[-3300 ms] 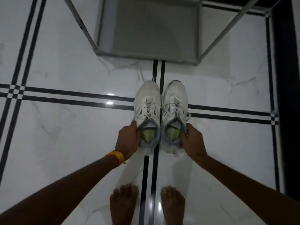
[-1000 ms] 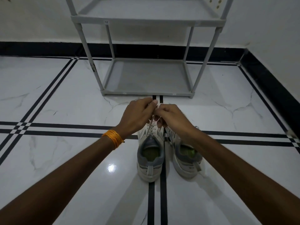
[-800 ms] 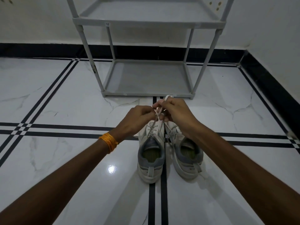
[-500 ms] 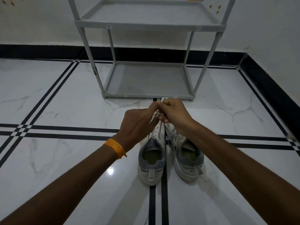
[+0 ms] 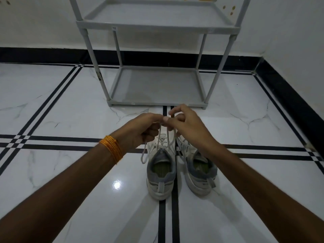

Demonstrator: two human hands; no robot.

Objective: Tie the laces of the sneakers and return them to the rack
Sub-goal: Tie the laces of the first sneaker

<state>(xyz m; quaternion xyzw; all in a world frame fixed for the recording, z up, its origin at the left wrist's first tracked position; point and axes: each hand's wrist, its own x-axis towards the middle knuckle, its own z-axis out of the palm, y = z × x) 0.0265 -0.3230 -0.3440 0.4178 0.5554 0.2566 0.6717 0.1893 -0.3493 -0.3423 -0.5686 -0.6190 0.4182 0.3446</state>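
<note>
Two white sneakers with grey collars and green insoles stand side by side on the floor, heels toward me: the left sneaker (image 5: 160,174) and the right sneaker (image 5: 199,174). Above the left sneaker, my left hand (image 5: 142,128) and my right hand (image 5: 185,122) meet fingertip to fingertip, both pinching its white laces (image 5: 166,137), which are pulled up taut. A loose lace loop (image 5: 144,155) hangs below my left hand. My right forearm hides the front of the right sneaker.
A grey two-tier shoe rack (image 5: 157,85) stands just beyond the sneakers against the white wall, both shelves bare. The floor is glossy white marble with black stripes. A black skirting (image 5: 289,95) and wall close the right side.
Earlier both hands held the sneakers by their heels; then they went to the left sneaker's laces. Over the last second the hands have worked the laces, and a loop now hangs below my left hand.
</note>
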